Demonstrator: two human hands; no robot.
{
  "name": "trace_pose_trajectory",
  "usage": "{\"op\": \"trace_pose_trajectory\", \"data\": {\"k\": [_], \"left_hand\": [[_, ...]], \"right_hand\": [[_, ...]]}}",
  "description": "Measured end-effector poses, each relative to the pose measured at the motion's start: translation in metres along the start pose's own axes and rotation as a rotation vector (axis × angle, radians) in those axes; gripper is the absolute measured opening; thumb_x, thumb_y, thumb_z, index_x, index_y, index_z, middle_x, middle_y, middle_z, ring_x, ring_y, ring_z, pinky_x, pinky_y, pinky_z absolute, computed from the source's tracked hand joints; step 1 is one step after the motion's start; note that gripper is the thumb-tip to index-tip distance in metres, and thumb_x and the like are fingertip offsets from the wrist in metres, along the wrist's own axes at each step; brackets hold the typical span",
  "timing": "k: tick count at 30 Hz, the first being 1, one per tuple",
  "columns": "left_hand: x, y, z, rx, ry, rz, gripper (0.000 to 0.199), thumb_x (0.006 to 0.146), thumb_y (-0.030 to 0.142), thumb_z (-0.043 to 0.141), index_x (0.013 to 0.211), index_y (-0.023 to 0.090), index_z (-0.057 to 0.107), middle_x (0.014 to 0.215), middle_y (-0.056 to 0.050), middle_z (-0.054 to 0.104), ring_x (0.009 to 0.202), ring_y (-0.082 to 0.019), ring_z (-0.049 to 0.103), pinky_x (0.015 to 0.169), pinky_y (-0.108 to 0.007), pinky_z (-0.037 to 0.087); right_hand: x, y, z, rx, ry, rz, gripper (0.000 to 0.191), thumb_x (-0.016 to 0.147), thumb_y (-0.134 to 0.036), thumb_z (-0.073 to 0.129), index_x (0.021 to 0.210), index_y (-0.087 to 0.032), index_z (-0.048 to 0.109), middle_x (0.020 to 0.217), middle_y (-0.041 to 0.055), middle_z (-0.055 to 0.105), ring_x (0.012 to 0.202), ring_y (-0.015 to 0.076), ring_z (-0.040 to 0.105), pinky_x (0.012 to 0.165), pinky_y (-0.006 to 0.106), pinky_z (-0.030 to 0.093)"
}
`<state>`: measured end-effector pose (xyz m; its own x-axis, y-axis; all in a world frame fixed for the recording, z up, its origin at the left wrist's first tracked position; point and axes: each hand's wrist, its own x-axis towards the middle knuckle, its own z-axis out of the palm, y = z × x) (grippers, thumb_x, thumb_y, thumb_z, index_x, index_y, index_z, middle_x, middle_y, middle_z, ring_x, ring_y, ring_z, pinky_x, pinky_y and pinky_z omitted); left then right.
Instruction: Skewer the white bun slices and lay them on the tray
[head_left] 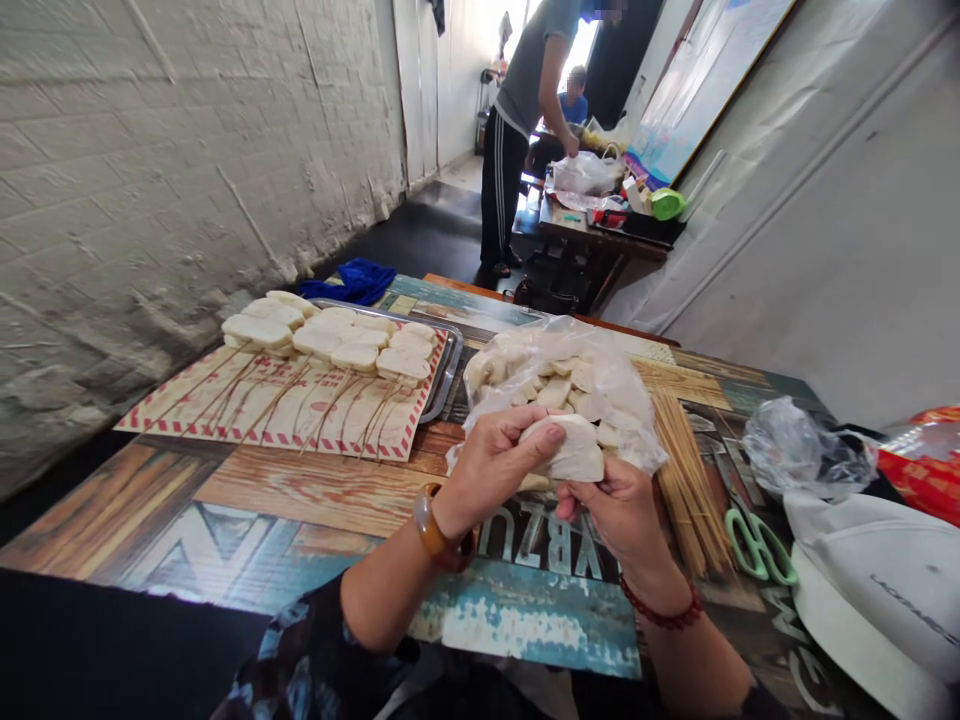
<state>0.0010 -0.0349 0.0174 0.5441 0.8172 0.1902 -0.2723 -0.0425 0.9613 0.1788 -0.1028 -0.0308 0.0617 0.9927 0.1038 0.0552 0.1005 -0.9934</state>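
Head view: our left hand has its thumb across the near face of a pale, flat slice, fingers behind, closed firmly enough to hold it. Our right hand has bent fingers at the slice's lower right edge; we cannot tell how tightly that grip is closed, or whether it has a thin stick. The slice is above the near side of the open plastic bag of loose slices. It looks soft, so a hard thumb press could dent or tear it, and a point pushed off-centre could break through and prick our fingers. A slack grip might drop it into the bag, whose loose film could snag a wrist. To the left, stick ends jut toward us from the skewered slices on the printed paper; a sweeping sleeve could drag them. On the worktop, a careless right arm could scatter the bundle of sticks or knock the scissors.
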Motion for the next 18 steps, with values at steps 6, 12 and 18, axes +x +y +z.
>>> {"op": "trace_pose_trajectory", "data": {"k": [6,12,18], "left_hand": [[0.009,-0.008,-0.001,-0.308,0.041,-0.118,0.044,0.078,0.049,0.079,0.105,0.015,0.074,0.092,-0.007,0.073,0.076,-0.014,0.063,0.066,-0.021,0.049],[0.017,-0.014,0.002,-0.468,0.048,-0.185,0.051,0.075,0.056,0.079,0.104,0.014,0.074,0.096,-0.011,0.074,0.081,-0.019,0.068,0.071,-0.028,0.058],[0.024,-0.025,0.000,-0.342,0.153,-0.172,0.038,0.070,0.038,0.087,0.093,0.012,0.073,0.084,-0.005,0.073,0.071,-0.012,0.064,0.066,-0.022,0.053]], "right_hand": [[0.005,0.003,0.002,0.089,0.046,0.085,0.028,0.083,-0.043,0.077,0.075,-0.017,0.072,0.063,0.0021,0.071,0.049,0.0133,0.065,0.049,0.024,0.054],[0.014,-0.003,0.007,0.225,0.139,0.128,0.035,0.072,-0.048,0.084,0.072,-0.016,0.071,0.062,0.0003,0.070,0.046,0.0105,0.061,0.047,0.022,0.052],[0.017,-0.003,0.006,0.136,0.071,0.152,0.034,0.072,-0.050,0.082,0.077,-0.017,0.074,0.061,0.0003,0.069,0.051,0.0123,0.062,0.049,0.023,0.051]]}}
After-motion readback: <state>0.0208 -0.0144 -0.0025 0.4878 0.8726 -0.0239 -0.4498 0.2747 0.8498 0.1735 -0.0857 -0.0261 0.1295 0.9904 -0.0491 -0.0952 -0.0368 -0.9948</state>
